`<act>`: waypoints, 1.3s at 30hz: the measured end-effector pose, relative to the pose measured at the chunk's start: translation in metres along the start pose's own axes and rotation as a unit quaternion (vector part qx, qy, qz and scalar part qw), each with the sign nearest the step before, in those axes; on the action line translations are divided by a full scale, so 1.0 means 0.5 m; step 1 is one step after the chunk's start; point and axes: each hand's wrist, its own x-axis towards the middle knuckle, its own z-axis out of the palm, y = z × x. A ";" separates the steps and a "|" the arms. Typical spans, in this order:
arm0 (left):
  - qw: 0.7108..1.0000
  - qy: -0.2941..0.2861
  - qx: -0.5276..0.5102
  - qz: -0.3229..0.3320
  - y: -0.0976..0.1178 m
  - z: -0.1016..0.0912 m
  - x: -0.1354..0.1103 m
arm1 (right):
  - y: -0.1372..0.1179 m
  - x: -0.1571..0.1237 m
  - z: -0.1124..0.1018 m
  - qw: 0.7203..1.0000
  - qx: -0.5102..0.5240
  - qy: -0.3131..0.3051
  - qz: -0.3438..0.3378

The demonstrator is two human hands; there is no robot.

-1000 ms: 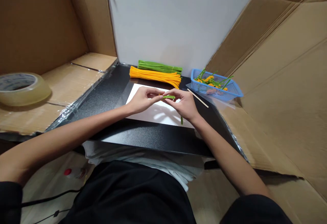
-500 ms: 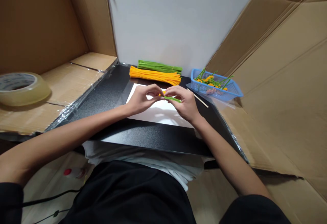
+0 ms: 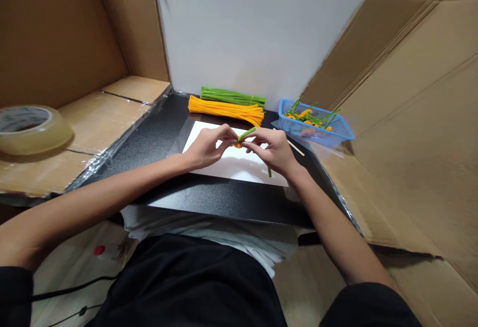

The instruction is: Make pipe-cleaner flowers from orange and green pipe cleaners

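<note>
Over a white sheet of paper [image 3: 220, 167] my two hands meet, fingertip to fingertip. Between the thumb and finger of my left hand [image 3: 207, 147] is a small bent orange pipe cleaner [image 3: 238, 145]. My right hand [image 3: 275, 152] pinches a green pipe cleaner [image 3: 247, 134] where it meets the orange piece. One green end slants up and to the right above the fingers. A second bit of green [image 3: 269, 171] shows below my right palm; whether it belongs to the same stem is hidden. Fingertips cover most of the join.
Behind the paper lie bundles of orange pipe cleaners [image 3: 226, 110] and green pipe cleaners [image 3: 233, 96]. A blue basket [image 3: 317, 135] at right holds several orange-and-green pieces. Beside it rests a thin pale stick [image 3: 296, 149]. A tape roll [image 3: 56, 130] sits on cardboard at left.
The green end has swung from pointing right, low by my right fingers, to slanting upward above them. My right hand has shifted slightly right. Green now shows below the right palm.
</note>
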 end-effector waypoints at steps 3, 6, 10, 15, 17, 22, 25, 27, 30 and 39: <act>0.999 0.004 0.036 0.014 -0.002 0.002 -0.002 | 0.002 0.000 0.009 0.999 0.016 0.029 0.012; 0.997 0.012 0.066 0.038 -0.001 0.002 -0.002 | 0.002 0.000 0.016 0.999 0.009 0.045 -0.012; 0.996 0.019 0.064 0.064 0.003 -0.001 0.000 | -0.001 -0.001 0.019 0.998 -0.014 0.039 -0.038; 0.996 0.034 0.062 0.058 0.002 -0.001 0.000 | -0.001 -0.004 0.024 0.997 0.013 0.069 -0.033; 0.996 0.036 0.063 0.054 0.000 -0.001 -0.001 | 0.000 -0.005 0.027 0.997 0.019 0.072 -0.028; 0.997 0.030 0.056 0.048 -0.002 0.001 -0.003 | 0.002 -0.005 0.030 0.997 0.049 0.054 -0.008; 0.997 0.043 0.036 0.047 -0.001 0.002 -0.002 | 0.001 -0.004 0.029 0.996 0.049 0.073 0.001; 0.998 0.045 0.022 0.047 0.000 0.001 -0.001 | 0.000 -0.004 0.030 0.994 0.053 0.097 0.007; 0.999 0.022 0.018 0.044 0.003 -0.003 0.002 | -0.001 -0.004 0.034 0.991 0.060 0.114 0.023; 1.000 -0.006 -0.010 0.014 0.004 -0.009 0.004 | 0.006 -0.012 0.039 0.993 0.030 0.116 0.006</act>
